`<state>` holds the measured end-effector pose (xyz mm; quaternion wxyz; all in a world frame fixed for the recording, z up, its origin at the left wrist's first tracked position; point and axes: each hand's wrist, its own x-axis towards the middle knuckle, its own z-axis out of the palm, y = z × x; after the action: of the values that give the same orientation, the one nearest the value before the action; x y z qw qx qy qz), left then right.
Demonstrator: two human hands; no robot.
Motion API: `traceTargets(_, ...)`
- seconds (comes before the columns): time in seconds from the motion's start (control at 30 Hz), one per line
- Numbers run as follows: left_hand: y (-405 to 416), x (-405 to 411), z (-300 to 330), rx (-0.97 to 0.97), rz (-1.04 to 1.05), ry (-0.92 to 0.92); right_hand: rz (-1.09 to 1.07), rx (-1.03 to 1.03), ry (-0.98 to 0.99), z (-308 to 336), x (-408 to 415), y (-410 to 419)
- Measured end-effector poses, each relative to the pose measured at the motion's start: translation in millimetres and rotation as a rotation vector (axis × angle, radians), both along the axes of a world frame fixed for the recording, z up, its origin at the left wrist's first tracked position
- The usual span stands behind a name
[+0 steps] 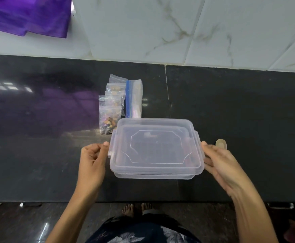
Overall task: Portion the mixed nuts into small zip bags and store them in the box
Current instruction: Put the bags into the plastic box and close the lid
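At the far upper left a purple cloth [29,14] hangs against the white marble-veined wall tiles [178,28], and its colour glows in the polished black counter [38,155] below. Moving right, the left hand [92,160] has its fingers curled and its thumb tip pressed to the left side clip of the clear plastic box [156,149], gripping that short edge. Just behind the box's back left corner lies a row of small zip bags [110,109], each holding mixed nuts, overlapping one another in a line that runs away toward the wall; the nearest one touches or sits just beside the box's corner. Beside them to the right lies a larger bag with a blue zip strip [133,99], flat and nearly see-through. The box sits with its lid on, near the counter's front edge, and looks empty through the lid. The right hand [220,165] holds the box's right edge, thumb on top and fingers curled beneath. Just beyond that thumb, a small round coin-like disc [221,144] rests on the counter.
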<state>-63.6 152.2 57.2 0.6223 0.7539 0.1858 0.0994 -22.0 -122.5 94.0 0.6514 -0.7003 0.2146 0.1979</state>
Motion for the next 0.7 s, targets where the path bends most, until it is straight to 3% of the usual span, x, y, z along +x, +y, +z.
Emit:
traceTargets(0.13,4,17,33,0.187,0.015,-0.047,-0.022,-0.246,-0.150,29,10,-4)
traceTargets(0.37,-12,102,88,0.528,-0.086,-0.120,-0.113,-0.331,-0.308,58,77,-14)
traceTargets(0.6,-53,194,66,0.743,-0.315,0.123,-0.273,-0.471,-0.325,31,148,-32)
traceTargets(0.7,-63,214,40,0.825,-0.363,0.253,-0.214,-0.549,-0.219,-2,168,-41)
